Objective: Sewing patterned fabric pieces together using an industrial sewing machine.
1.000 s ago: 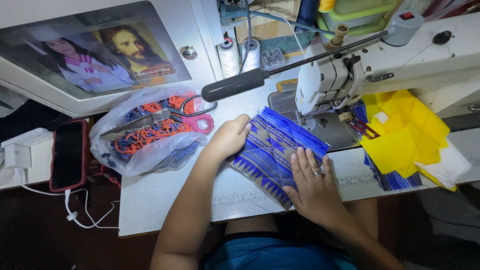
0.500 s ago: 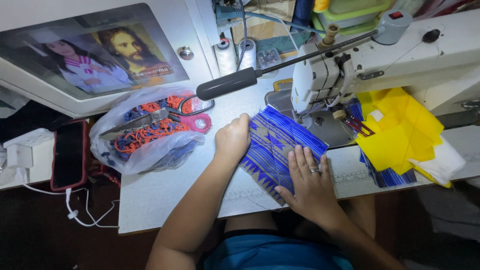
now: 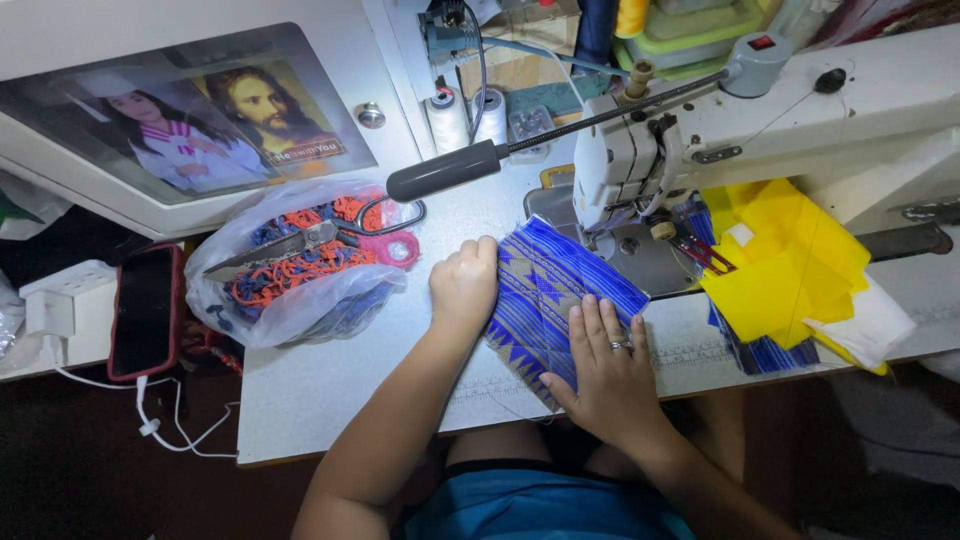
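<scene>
Both hands press the blue patterned cloth [image 3: 560,300]: left hand [image 3: 465,285] clenched at its left edge, right hand [image 3: 605,365] flat, beside a clear plastic bag [image 3: 300,270].

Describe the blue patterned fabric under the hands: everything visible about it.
The blue patterned fabric is a woven-looking cloth, bright blue with pale stripes and zigzag triangles. It lies flat, angled across the white table, its far corner at the sewing machine needle area. The left hand curls over its left edge; the right hand, wearing a ring, presses flat on its near part.
</scene>
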